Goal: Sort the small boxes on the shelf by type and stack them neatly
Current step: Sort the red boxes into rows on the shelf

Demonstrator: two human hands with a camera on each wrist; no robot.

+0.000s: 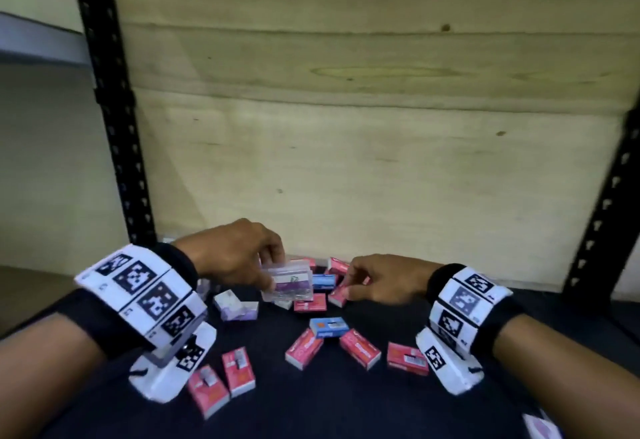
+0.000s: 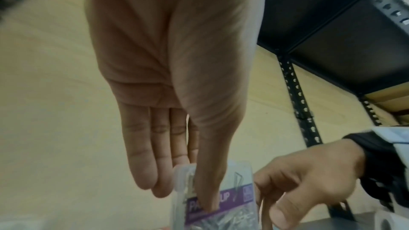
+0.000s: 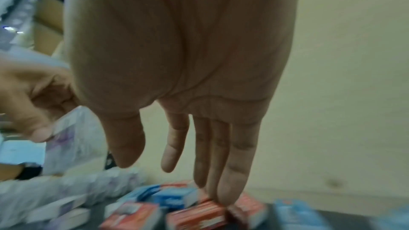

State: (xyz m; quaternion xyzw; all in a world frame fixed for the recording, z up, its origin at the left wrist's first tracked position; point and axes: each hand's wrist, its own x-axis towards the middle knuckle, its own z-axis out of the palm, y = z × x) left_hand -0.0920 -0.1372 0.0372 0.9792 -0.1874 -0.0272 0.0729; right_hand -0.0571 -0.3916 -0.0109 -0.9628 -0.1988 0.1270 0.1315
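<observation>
Head view: lying scattered across the dark shelf [image 1: 346,411] at the lower centre, about ten red small boxes [image 1: 304,348], two blue small boxes [image 1: 328,327] and a few white-and-purple ones [image 1: 235,305]. Leaving open room along the bottom edge of the frame; closing off the top, a plywood back panel [image 1: 346,127], with black perforated uprights [image 1: 114,109] bounding the left and right edges. Pinching a clear paper-clip case [image 1: 289,283] between thumb and fingers, lifted above the pile at centre: the left hand [image 1: 235,258]. Reaching in from the right with fingers nearly straight, fingertips touching a red box [image 3: 197,214]: the right hand [image 1: 384,279]. Crowding both hands, boxes packed near the panel.
</observation>
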